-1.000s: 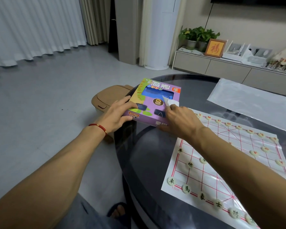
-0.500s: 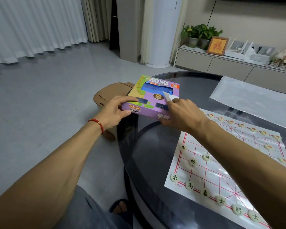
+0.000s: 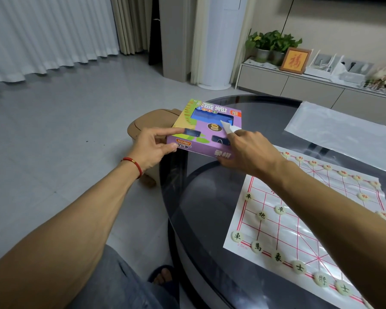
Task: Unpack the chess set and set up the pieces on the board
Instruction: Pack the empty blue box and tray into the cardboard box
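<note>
Since a second ago you have lifted the chess box [image 3: 206,130] off the glass table [image 3: 210,197] and drawn it toward yourself and out past the table's left edge; both hands have stayed on it.

Nearest you, the paper board [image 3: 299,230] lies flat on the glass with the pale round pieces [image 3: 256,246] standing along its near and far rows, so the setup looks about done and the box is being cleared away.

Your left hand [image 3: 153,147] pinches the box's near left corner, forefinger on top and thumb at the front edge. Your right hand [image 3: 246,150] grips the near right edge, thumb on its front side; its fingers also pinch a white scrap of paper [image 3: 228,128] against the lid.

Keep the box level and both grips firm while it hangs over the floor, above the tan bin [image 3: 143,126]. Beyond, a clear plastic sheet [image 3: 343,130] lies on the far side of the table.
</note>
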Demonstrator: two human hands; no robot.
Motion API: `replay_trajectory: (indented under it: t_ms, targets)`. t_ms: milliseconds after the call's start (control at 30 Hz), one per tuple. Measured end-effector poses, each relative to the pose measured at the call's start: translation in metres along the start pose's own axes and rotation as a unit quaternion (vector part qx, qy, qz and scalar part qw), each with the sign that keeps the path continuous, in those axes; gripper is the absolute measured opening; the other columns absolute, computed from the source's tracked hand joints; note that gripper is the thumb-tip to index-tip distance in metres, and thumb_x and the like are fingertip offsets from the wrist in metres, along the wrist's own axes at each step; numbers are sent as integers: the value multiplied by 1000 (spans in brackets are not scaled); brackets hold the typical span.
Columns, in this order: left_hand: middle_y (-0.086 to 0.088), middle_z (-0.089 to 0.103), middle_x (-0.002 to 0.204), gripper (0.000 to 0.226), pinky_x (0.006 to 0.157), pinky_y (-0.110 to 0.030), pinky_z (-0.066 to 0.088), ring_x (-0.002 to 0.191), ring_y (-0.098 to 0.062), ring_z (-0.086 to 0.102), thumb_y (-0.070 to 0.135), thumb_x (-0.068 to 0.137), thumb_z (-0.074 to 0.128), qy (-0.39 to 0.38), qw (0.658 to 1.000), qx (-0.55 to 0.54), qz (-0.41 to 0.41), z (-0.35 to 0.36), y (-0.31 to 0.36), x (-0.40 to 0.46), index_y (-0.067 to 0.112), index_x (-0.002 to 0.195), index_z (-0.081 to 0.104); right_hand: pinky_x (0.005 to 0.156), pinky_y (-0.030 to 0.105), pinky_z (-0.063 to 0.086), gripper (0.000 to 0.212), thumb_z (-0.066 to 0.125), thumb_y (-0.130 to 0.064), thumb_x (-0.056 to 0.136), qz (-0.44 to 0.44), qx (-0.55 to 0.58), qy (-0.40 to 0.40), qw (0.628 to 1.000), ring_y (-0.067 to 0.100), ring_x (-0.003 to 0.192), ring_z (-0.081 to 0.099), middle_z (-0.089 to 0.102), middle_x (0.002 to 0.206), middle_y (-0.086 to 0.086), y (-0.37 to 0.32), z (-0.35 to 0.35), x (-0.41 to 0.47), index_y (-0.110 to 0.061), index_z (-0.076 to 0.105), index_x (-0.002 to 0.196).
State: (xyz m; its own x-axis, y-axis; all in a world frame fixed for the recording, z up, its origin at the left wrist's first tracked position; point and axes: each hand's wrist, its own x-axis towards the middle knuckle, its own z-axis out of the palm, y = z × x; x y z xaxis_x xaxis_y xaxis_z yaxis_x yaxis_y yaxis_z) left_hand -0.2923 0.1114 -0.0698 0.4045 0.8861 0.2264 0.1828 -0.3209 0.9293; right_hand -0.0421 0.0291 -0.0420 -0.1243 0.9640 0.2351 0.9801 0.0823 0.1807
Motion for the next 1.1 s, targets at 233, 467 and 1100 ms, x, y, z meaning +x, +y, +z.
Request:
replay_trajectory:
  t_ms: [233, 467, 1100]
  targets:
    - [2, 74, 110, 37, 85, -32, 61, 100, -13, 70, 11, 86, 76, 38, 995, 97, -3, 0, -18, 5, 26, 120, 74, 77, 40, 55, 51, 52, -45, 101, 26, -16, -28, 999, 34, 96, 66, 63, 120, 17, -18, 6, -6, -5, 54, 131]
    - [5, 71, 115, 41, 88, -28, 55, 100, -12, 60, 13, 87, 77, 53, 981, 185, -14, 2, -26, 11, 31, 123, 72, 62, 36, 47, 54, 45, -55, 100, 22, -16, -8, 1000, 33, 92, 66, 64, 117, 9, -12, 2, -8, -12, 54, 130]
    - [1, 58, 125, 52, 97, -29, 38, 116, -21, 44, -2, 76, 58, 3, 952, 258, 165, 111, 73, 19, 18, 124, 60, 82, 31, 58, 41, 57, -6, 89, 341, 462, 212, 791, 21, 106, 63, 65, 124, -2, 105, -18, -56, -21, 68, 125]
